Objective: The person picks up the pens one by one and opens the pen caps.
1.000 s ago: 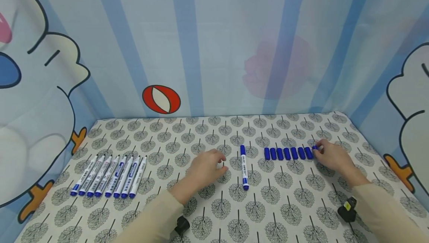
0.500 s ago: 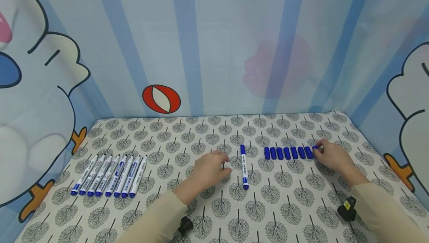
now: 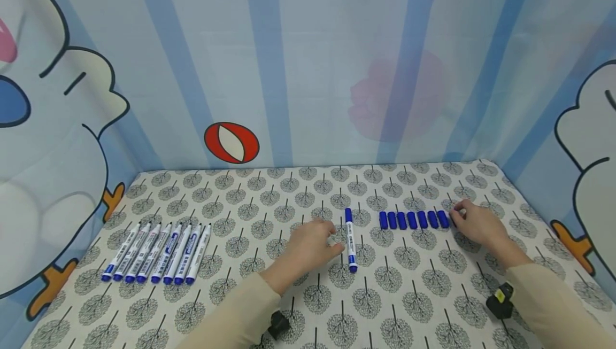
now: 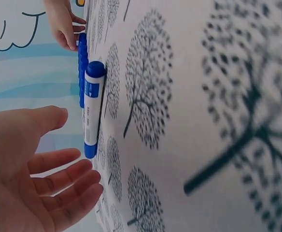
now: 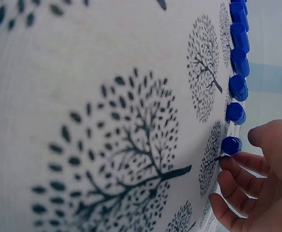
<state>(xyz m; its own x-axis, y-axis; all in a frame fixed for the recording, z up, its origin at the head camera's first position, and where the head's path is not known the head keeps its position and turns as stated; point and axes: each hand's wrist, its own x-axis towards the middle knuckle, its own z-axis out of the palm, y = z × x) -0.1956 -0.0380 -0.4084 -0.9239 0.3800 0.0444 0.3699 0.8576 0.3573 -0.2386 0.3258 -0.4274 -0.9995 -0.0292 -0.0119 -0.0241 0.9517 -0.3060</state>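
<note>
A blue-capped whiteboard marker (image 3: 351,242) lies lengthwise near the middle of the table, its cap end pointing away from me. Just left of it hovers my left hand (image 3: 310,245), fingers relaxed and thumb spread, with a gap to the marker in the left wrist view. Several blue marker caps (image 3: 412,220) form a row to the right. My right hand (image 3: 481,226) is at that row's right end. In the right wrist view its fingertips lie beside the nearest cap (image 5: 232,145), and the thumb stands apart from it. The fingers partly hide that end in the head view.
At the left, several uncapped markers (image 3: 156,255) lie side by side, tips away from me. Tree-patterned cloth (image 3: 317,295) covers the table. A printed fabric backdrop (image 3: 317,71) rises behind it and at both sides.
My left hand has moved right, closer to the single marker. My right hand stays at the end of the cap row; the bit of blue at its fingertips no longer shows in the head view.
</note>
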